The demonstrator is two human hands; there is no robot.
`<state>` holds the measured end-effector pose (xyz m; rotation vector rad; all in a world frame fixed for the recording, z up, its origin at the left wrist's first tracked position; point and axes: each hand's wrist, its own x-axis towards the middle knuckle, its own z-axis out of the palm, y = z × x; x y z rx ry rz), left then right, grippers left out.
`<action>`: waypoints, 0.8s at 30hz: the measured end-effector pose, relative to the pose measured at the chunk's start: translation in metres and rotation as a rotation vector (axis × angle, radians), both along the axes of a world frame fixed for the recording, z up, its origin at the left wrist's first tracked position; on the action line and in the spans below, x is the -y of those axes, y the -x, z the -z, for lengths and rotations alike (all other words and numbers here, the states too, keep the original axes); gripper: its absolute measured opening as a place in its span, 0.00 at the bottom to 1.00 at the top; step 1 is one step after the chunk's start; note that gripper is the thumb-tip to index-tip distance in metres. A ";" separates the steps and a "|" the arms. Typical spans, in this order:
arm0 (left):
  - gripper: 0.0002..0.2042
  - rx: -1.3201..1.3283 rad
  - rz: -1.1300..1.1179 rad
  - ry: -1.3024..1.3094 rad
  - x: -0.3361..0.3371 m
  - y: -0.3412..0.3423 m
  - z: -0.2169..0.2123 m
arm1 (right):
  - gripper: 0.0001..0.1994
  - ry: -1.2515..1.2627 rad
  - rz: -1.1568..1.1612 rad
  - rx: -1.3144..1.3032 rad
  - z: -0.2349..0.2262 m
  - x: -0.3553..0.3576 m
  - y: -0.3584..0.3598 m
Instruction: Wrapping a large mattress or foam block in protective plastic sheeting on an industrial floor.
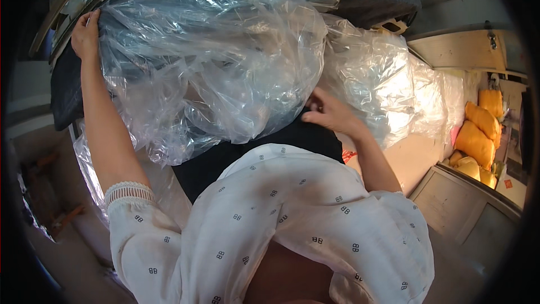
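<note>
A large clear plastic bag (214, 56) is billowing over a dark cushion-like pad (67, 95) that is lying in front of the person, and the work in hand appears to be drawing that bag along the pad to sheathe it. The left hand (85, 35) is reaching far out to the upper left, its grip closing on the bag's edge at the pad's far corner. The right hand (329, 114) is sitting nearer the body, fingers curling at the bag's lower rim where it meets the dark fabric; they seem to be pinching the film, though the contact is partly hidden. The next move probably calls for both hands pulling evenly, so the thin film is sliding rather than snagging or tearing on the corner. More crumpled clear sheeting (388, 90) is lying to the right, over a pale worktop (405, 163). Beyond it, yellow stuffed bundles (478, 135) are piling up at the right edge beside a grey panel (461, 214). The room is looking like a cluttered workshop with a bare floor (67, 247).
</note>
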<state>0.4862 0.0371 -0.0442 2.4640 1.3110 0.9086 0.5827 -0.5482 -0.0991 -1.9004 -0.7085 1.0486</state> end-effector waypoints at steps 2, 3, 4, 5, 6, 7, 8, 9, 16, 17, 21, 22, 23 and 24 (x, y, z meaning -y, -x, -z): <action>0.19 0.032 -0.010 -0.003 0.000 0.004 -0.001 | 0.14 -0.116 0.050 -0.114 -0.001 -0.031 0.015; 0.19 0.037 -0.014 -0.014 0.001 0.007 0.000 | 0.15 -0.224 0.098 -0.225 -0.004 -0.039 0.016; 0.19 0.048 0.005 -0.026 0.001 0.009 0.000 | 0.15 -0.237 0.096 -0.216 -0.007 -0.039 0.013; 0.19 0.061 0.021 -0.039 0.001 0.010 0.000 | 0.15 -0.373 0.179 -0.460 -0.011 -0.036 0.007; 0.18 0.081 0.066 -0.056 0.006 0.010 0.001 | 0.15 -0.509 0.266 -0.702 -0.016 -0.030 0.000; 0.18 0.097 0.068 -0.066 0.014 0.012 -0.002 | 0.13 -0.701 0.418 -0.815 -0.025 -0.013 -0.013; 0.18 0.084 0.101 -0.054 0.024 0.012 -0.007 | 0.11 -0.894 0.568 -0.922 -0.041 0.009 -0.029; 0.17 0.069 0.132 -0.041 0.032 0.014 -0.011 | 0.13 -0.963 0.851 -0.718 -0.068 0.023 -0.040; 0.12 0.087 0.449 0.118 0.068 0.012 -0.024 | 0.18 -0.930 0.987 -0.275 -0.172 0.089 -0.156; 0.11 0.072 0.433 0.134 0.069 0.008 -0.026 | 0.16 -0.515 0.861 0.342 -0.162 0.098 -0.184; 0.10 0.069 0.393 0.075 0.075 0.020 -0.023 | 0.10 0.727 0.449 1.351 -0.143 0.058 -0.206; 0.10 0.058 0.395 0.079 0.073 0.029 -0.020 | 0.10 0.412 0.381 1.349 -0.135 0.054 -0.208; 0.10 0.121 0.375 0.114 0.067 0.038 -0.020 | 0.09 0.101 0.313 1.323 -0.126 0.049 -0.206; 0.10 0.178 0.350 0.154 0.066 0.050 -0.018 | 0.09 0.111 0.307 1.302 -0.125 0.039 -0.191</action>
